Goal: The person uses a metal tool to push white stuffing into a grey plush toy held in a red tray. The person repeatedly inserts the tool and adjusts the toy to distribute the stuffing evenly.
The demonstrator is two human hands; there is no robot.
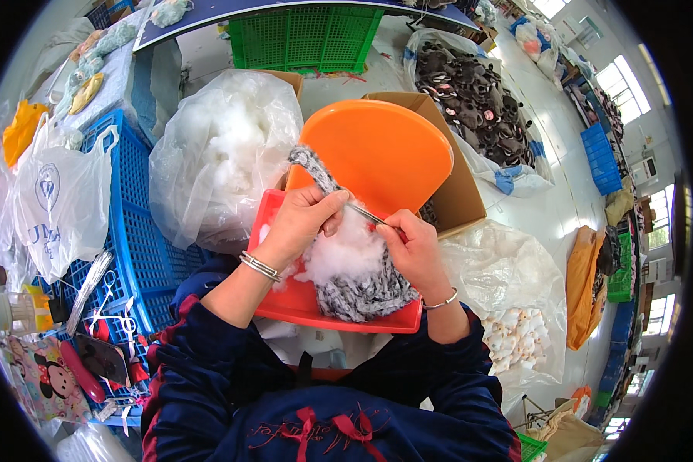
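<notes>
My left hand is closed on a narrow grey furry plush piece, which sticks up beyond my fingers. A thin metal tool runs from my right hand to that piece at my left fingertips; its exact kind is partly hidden by my grip. Below both hands lies a red tray across my lap. White stuffing fills its middle, and more grey furry fabric is heaped at its near right.
Beyond the tray stands an orange plastic stool in front of a cardboard box. A clear bag of stuffing is at left, beside a blue crate with scissor-handled tools. Dark plush pieces fill a sack at far right.
</notes>
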